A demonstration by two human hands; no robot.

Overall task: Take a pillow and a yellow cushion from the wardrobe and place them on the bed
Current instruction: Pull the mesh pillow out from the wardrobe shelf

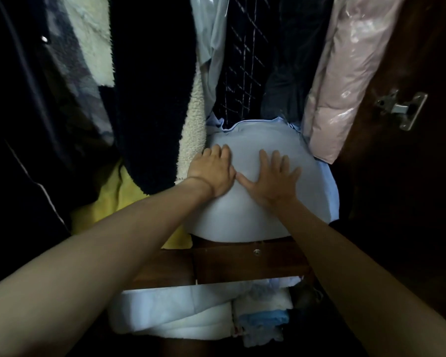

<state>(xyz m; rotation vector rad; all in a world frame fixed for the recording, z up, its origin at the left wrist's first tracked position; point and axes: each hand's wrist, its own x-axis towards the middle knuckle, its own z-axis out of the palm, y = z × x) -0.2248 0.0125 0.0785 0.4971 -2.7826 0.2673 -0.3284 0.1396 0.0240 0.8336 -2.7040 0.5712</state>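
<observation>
- One pillow (258,202), pale blue, and one yellow cushion (113,199) show inside the wardrobe (397,202); two hands are in view.
- The pillow sits on the wooden shelf (242,264) under the hanging clothes, its front bulging past the shelf edge; a piped seam runs along its back and right side.
- Its long axis cannot be told for sure; it seems to run from the shelf front back into the wardrobe.
- The yellow cushion lies just left of the pillow on the same shelf, mostly covered by a dark fleece garment (155,99) with a cream lining.
- The left hand (211,171) lies palm down on the pillow's upper left, fingers together and slightly curled, gripping nothing.
- The right hand (273,176) lies flat on the pillow's top, fingers spread wide, thumb pointing toward the left hand, gripping nothing.
- Several garments hang above, among them a checked dark one (245,60) and a pink one in clear plastic (345,73).
- Below the shelf lies folded white and blue bedding (191,310).
- One metal hinge (402,109) sits on the right-hand door.
</observation>
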